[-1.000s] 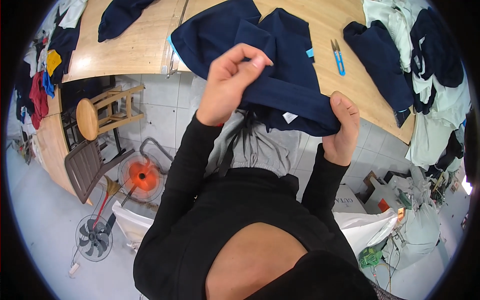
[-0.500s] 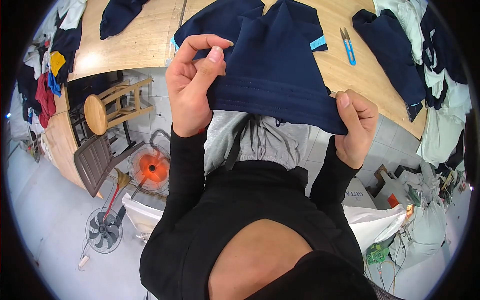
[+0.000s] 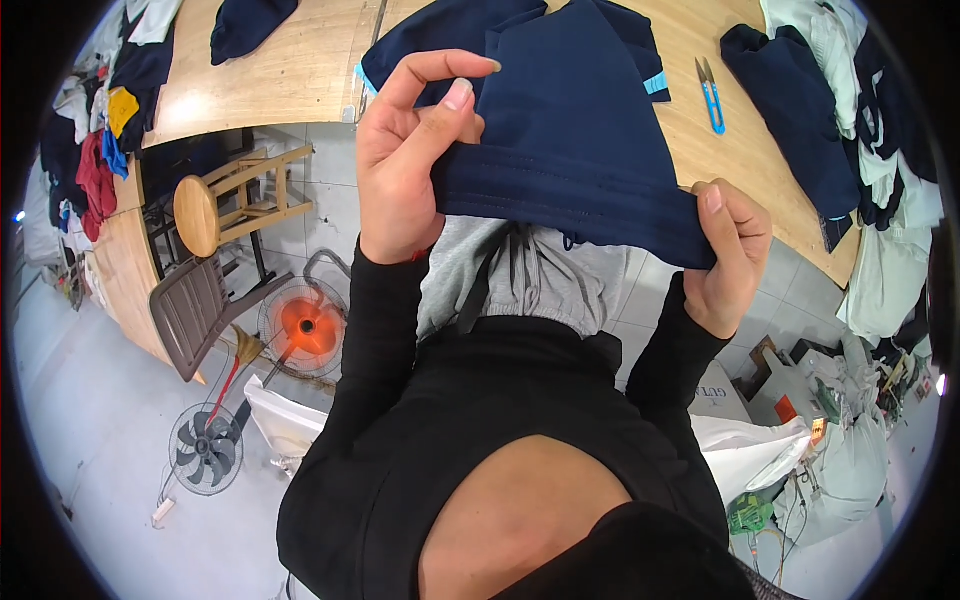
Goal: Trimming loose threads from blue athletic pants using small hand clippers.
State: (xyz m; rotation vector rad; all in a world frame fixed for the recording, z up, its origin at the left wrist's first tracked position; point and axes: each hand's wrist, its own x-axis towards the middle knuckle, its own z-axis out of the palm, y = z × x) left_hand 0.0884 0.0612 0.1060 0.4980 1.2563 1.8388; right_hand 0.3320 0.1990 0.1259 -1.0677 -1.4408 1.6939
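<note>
A pair of navy shorts with light blue trim is stretched by its waistband between my two hands, the rest of it lying over the table edge. My left hand has the waistband's left end, its thumb and index finger raised apart and the other fingers partly hidden by the cloth. At the right end, my right hand pinches the band with the thumb on top. Stitch lines run along the waistband, and a small dark loop of cord or thread hangs below it. Blue-handled thread snips lie on the table, right of the shorts.
More navy pieces lie on the wooden table, one at the far left and another at the right. White and dark garments hang off the right edge. A wooden stool, a grey chair and fans stand lower left.
Both hands have shifted slightly right with the waistband, the left one also a little upward. The cloth above the band looks smoother. The whole view has shifted slightly too.
</note>
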